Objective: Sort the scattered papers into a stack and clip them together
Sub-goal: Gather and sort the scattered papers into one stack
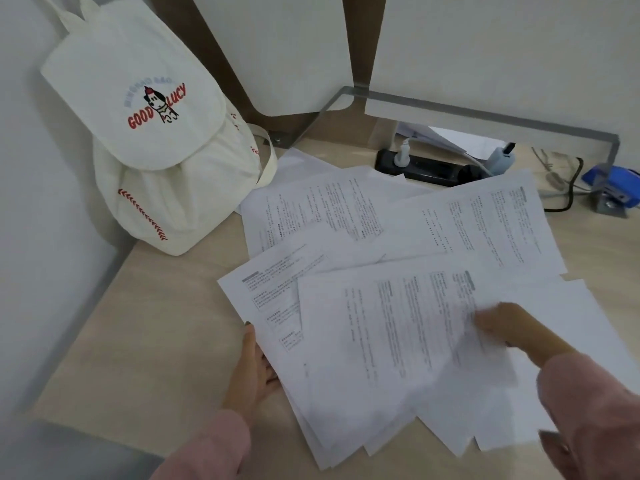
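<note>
Papers [398, 323] lie fanned and overlapping across the light wooden desk [156, 341], the near sheets skewed at your front and two more printed sheets [485, 223] farther back toward the black power strip [426, 168]. By the look of it you are in the gathering step: nothing is squared and no clip is on them. Your left hand [252, 368] lies along the left edge of the near sheaf, thumb straight and fingers slid out of sight beneath it, so I cannot tell whether it pinches. Your right hand [512, 327] reaches over the top sheet, too blurred to tell whether it grips or only presses. Next you probably need to draw the far sheets in, then tap the edges flush. The blue object [620, 185] at far right may be the fastener, though it is unclear.
</note>
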Tool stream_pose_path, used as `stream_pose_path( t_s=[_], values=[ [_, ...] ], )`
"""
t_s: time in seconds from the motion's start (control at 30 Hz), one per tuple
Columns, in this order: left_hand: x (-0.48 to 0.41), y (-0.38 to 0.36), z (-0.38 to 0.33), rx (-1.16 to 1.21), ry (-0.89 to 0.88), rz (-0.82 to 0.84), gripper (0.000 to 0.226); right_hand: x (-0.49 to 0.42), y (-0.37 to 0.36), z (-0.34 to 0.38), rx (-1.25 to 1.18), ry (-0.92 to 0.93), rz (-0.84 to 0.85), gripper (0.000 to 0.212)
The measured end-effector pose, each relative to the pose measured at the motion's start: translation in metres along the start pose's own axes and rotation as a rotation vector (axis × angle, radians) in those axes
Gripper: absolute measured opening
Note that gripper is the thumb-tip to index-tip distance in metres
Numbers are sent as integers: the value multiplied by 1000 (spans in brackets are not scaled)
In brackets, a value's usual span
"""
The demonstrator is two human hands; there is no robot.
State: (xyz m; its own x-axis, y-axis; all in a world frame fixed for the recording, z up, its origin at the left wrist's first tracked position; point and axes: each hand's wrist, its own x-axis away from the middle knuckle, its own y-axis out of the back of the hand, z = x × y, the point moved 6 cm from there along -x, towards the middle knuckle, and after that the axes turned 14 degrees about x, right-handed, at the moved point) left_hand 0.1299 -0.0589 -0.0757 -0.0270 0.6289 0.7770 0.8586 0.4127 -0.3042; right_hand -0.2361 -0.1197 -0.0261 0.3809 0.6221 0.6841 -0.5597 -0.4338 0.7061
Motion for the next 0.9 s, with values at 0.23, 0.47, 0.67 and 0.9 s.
stream_pose_path(
  t_s=[0.23, 0.47, 0.67, 0.9],
  values=[
    [-2, 1, -2, -87, -24, -15, 28, 7, 5, 96, 567, 331, -419, 26],
    [7, -7, -3, -143, -126, 17, 21, 49, -50, 205, 550, 891, -743, 45],
    [3, -1, 5, -251, -171, -67, 29, 57, -56, 203, 250, 1031, -576, 35],
    [-1, 1, 3, -319, -237, -48, 26, 0, -9, 49, 247, 213, -384, 58]
  ],
)
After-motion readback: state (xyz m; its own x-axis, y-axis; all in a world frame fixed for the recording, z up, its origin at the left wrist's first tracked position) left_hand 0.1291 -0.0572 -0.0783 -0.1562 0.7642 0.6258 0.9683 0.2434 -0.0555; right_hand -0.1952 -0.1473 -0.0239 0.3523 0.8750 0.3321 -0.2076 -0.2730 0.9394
